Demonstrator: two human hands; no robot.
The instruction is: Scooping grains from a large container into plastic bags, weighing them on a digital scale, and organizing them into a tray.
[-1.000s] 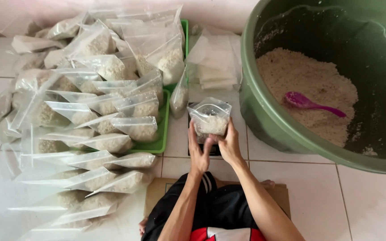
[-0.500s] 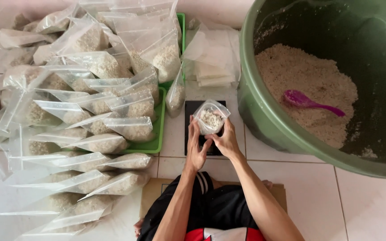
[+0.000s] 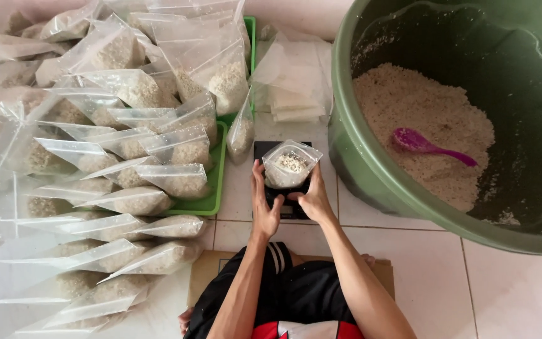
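On the black scale (image 3: pixel 281 207) between both hands — left hand (image 3: pixel 263 210) and right hand (image 3: pixel 312 199) gripping its sides — sits an open rice bag (image 3: pixel 290 164); many filled bags (image 3: pixel 127 150) lie piled, rice remains in the green tub (image 3: pixel 371 182).

Bag (image 3: pixel 290 164) on scale (image 3: pixel 283 204), filled bags (image 3: pixel 127 163) left, tub (image 3: pixel 459 119) right
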